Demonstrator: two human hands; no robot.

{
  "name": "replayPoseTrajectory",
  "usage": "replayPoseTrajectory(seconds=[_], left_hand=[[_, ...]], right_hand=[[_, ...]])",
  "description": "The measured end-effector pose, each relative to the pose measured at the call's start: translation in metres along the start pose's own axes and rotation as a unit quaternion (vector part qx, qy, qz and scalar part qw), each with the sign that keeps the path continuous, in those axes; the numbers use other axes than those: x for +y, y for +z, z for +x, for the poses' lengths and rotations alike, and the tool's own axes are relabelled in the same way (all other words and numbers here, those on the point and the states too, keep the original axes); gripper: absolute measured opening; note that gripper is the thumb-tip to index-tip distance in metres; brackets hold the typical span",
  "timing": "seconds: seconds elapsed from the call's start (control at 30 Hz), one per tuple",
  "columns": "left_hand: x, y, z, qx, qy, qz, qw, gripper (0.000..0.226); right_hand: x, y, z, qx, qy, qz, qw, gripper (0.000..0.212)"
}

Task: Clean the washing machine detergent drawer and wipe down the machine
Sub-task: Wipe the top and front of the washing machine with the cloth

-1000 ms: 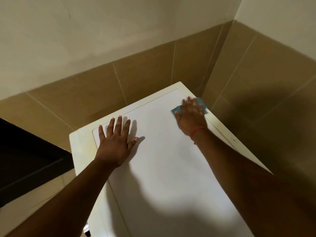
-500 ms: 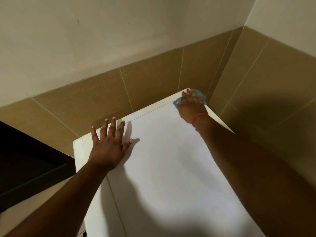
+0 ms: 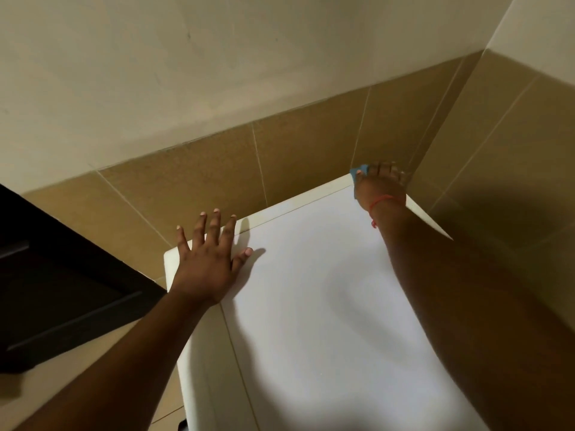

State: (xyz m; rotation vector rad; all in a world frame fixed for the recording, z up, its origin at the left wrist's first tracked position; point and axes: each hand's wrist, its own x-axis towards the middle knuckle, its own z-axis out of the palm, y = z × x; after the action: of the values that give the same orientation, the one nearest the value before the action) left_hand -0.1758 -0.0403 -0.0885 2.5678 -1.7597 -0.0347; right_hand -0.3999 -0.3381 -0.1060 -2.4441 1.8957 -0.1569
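You are in the wiping part of the task. The white top of the washing machine (image 3: pixel 311 306) fills the near view. At 10 o'clock your left hand (image 3: pixel 207 259) lies flat with fingers spread, holding nothing. At 1 o'clock, at the far corner, your right hand (image 3: pixel 379 188) presses a blue cloth (image 3: pixel 357 172). The drawer is not in view, so I cannot judge it.

Tiled walls (image 3: pixel 217 181) hem the machine top (image 3: pixel 311 306) behind and right; its middle lies open.
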Motion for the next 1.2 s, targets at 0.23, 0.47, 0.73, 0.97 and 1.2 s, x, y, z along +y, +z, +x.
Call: replayPoseTrajectory(seconds=[0.23, 0.47, 0.73, 0.97, 1.2], left_hand=[[-0.012, 0.003, -0.01, -0.016, -0.019, -0.007, 1.0, 0.082], [-0.027, -0.004, -0.02, -0.028, -0.028, -0.006, 0.999, 0.084], [-0.048, -0.003, -0.037, -0.026, -0.044, -0.023, 0.998, 0.082], [-0.077, -0.003, -0.053, -0.033, -0.067, -0.026, 0.997, 0.085], [-0.095, -0.008, -0.068, -0.025, -0.071, -0.042, 0.996, 0.079]], right_hand=[[-0.032, 0.003, -0.017, -0.003, -0.107, 0.021, 0.994, 0.057], [-0.081, 0.012, -0.056, 0.015, -0.206, -0.015, 0.978, 0.062], [-0.123, 0.017, -0.089, 0.006, -0.268, -0.022, 0.963, 0.068], [-0.174, 0.019, -0.137, 0.023, -0.281, -0.019, 0.959, 0.065], [-0.223, 0.017, -0.18, 0.006, -0.244, 0.022, 0.97, 0.058]])
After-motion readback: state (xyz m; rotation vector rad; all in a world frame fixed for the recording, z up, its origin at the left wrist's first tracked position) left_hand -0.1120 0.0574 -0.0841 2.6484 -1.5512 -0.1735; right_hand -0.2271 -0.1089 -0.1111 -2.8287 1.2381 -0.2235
